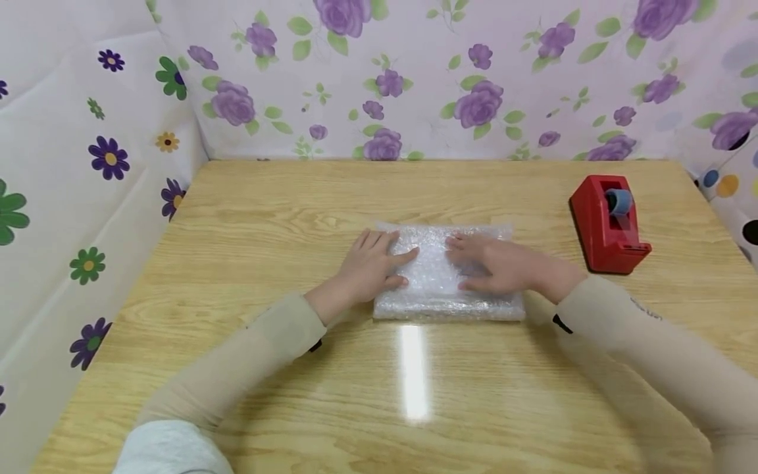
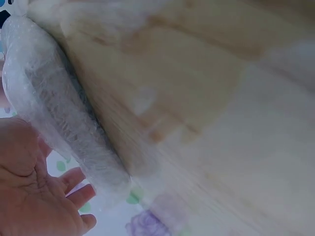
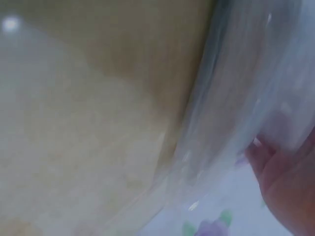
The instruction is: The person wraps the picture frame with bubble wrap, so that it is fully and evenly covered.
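Note:
A flat parcel of clear bubble wrap [image 1: 435, 276] lies on the wooden table in front of me, its near edge rolled thicker. What it encloses cannot be made out. On the parcel's left side rests my left hand [image 1: 370, 266], fingers spread and fairly straight. My right hand [image 1: 494, 263] lies over the right part, fingers extended toward the middle. In the left wrist view the bubble wrap [image 2: 64, 98] shows side-on beside the left hand [image 2: 39, 182]. The right wrist view is blurred; the right hand [image 3: 288, 172] touches the wrap [image 3: 241, 98] there.
To the right on the wooden table [image 1: 266, 217] stands a red tape dispenser [image 1: 610, 227] with a blue roll of tape [image 1: 619, 202]. Flower-patterned cloth [image 1: 426, 79] hangs behind the table, with more cloth at both sides.

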The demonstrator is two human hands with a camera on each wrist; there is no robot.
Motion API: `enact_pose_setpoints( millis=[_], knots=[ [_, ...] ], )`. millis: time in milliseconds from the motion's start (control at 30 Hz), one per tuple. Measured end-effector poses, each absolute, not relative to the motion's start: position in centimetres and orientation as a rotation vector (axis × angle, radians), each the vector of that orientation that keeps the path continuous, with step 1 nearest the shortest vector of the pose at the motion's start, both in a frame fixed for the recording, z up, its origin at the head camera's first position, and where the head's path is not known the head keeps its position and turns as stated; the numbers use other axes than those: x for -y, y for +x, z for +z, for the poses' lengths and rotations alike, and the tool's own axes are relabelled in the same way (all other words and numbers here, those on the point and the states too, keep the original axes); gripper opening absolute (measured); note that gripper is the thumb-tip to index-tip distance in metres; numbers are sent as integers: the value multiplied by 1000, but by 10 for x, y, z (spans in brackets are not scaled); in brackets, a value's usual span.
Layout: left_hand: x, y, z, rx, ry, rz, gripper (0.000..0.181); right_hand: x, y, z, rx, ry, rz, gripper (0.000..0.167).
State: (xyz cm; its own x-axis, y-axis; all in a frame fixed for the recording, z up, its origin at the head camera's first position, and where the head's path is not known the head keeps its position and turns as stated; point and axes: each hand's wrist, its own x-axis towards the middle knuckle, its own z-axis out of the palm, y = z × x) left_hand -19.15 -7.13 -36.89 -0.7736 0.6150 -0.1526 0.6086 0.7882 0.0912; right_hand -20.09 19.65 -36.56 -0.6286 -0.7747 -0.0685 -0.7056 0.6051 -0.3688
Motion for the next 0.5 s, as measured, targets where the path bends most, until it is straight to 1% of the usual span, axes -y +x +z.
enact_pose_setpoints(
  millis=[100,133,200,267,367,500],
  knots=[
    [70,-191,-373,-2826,977,62,58,-194,-182,-367,-2652,-1244,-357,77],
    [70,-191,-374,-2838,981,72,58,-193,-177,-368,-2665,-1238,-333,81],
    [69,-191,-375,-2858,985,73,57,-191,-171,-368,-2687,-1233,-317,84],
    [69,-193,-373,-2871,978,86,56,-190,-169,-368,-2705,-1234,-312,82],
    [70,-194,-373,-2867,972,115,54,-189,-170,-369,-2710,-1223,-339,75],
    [71,-194,-374,-2865,1036,173,50,-190,-170,-371,-2695,-1178,-377,71]
  ],
)
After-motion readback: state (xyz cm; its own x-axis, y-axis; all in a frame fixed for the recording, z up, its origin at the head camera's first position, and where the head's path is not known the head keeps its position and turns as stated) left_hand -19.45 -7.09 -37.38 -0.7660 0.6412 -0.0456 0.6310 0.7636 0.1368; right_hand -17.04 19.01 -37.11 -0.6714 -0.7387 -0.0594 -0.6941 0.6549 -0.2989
